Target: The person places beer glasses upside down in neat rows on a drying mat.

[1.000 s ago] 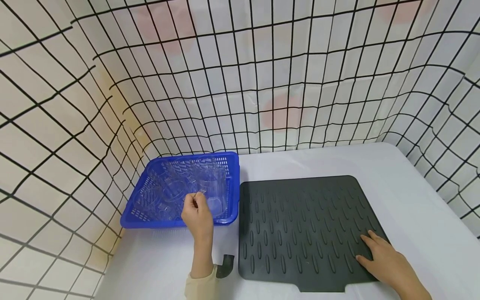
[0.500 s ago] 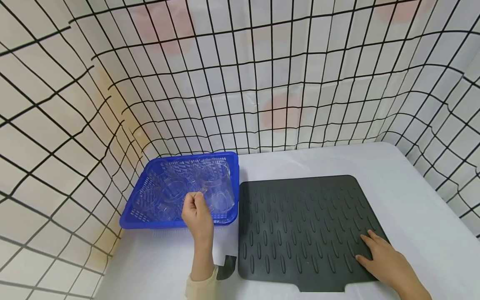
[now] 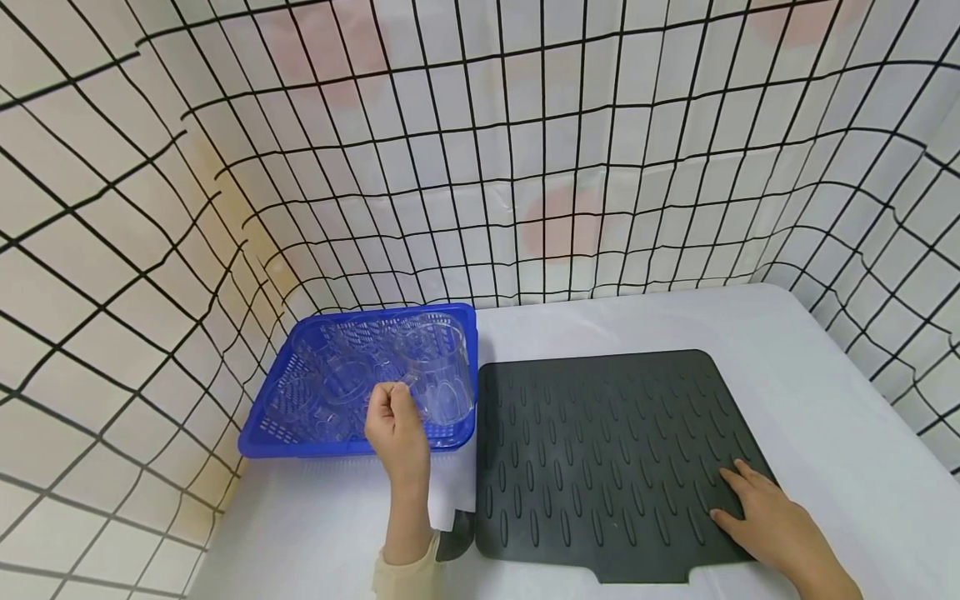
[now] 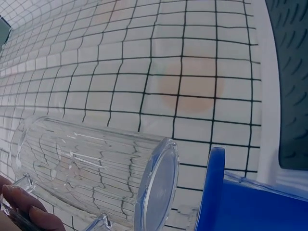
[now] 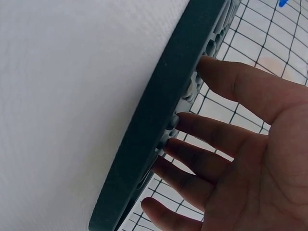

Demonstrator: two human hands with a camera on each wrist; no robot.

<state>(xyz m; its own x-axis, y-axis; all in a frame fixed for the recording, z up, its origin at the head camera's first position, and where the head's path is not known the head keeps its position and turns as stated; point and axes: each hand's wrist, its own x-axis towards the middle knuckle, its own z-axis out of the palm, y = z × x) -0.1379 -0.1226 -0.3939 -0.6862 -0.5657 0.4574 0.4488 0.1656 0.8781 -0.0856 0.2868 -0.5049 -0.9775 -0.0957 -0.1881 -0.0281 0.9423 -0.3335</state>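
My left hand (image 3: pixel 397 429) grips a clear glass mug (image 3: pixel 444 379) by its handle, over the right end of the blue basket (image 3: pixel 300 448). In the left wrist view the ribbed mug (image 4: pixel 86 166) lies sideways across the picture, its thick base towards the basket's wall. More clear glassware (image 3: pixel 337 383) sits inside the basket, its shapes overlapping. On the right, my other hand (image 3: pixel 768 512) rests on the edge of the dark ridged drying mat (image 3: pixel 600 467), fingers spread. The right wrist view has those fingertips (image 5: pixel 183 120) at the mat's ridges.
A white-covered table (image 3: pixel 600 325) carries basket and mat side by side. Behind and along both sides stands a cloth with a black grid (image 3: pixel 637 200). A dark curved piece (image 3: pixel 457 537) shows beside my left wrist.
My left hand has turned the mug: it has swung right and more upright within the basket's outline, out to the right rim. My right hand has stayed on the mat.
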